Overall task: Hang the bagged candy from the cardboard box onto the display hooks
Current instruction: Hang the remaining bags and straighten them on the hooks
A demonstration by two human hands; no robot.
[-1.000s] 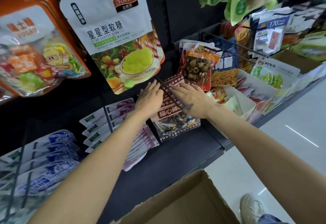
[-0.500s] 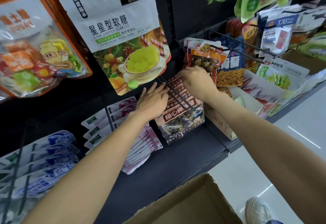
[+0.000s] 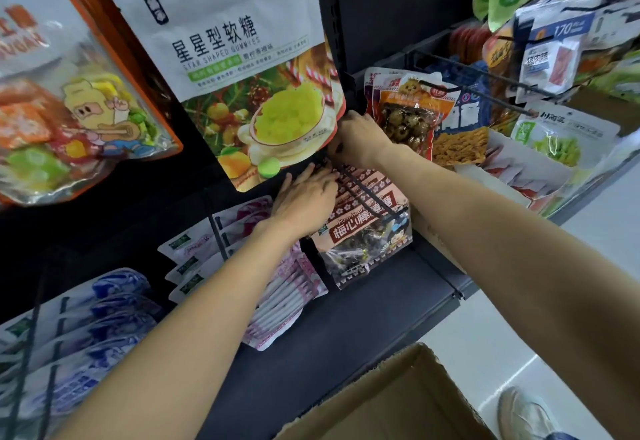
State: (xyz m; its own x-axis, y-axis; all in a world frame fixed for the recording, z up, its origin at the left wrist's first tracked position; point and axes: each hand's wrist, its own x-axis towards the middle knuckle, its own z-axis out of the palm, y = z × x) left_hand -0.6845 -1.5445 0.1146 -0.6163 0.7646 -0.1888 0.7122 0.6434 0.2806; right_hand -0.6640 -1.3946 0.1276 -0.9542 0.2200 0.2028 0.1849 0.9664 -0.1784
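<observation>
Both hands, the left hand point(image 3: 304, 193) flat and the right hand point(image 3: 356, 138) curled, push the plum candy bags point(image 3: 367, 228) back along the hook point(image 3: 367, 193); I think a new bag from the box point(image 3: 391, 401) comes next.

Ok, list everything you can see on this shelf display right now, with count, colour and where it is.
plum candy bag: one seen, red-brown, on the hook at centre
hook: one, black, through that bag
star gummies bag: front one white, top centre
orange bag: one, top left
pink-white packets: a row, lower centre
blue-white packets: a row, lower left
snack bags: several, mixed colours, right
cardboard box: one, brown, bottom
shoe: one, pale, floor
left hand: flat on plum candy bag
right hand: at the bag's top
</observation>
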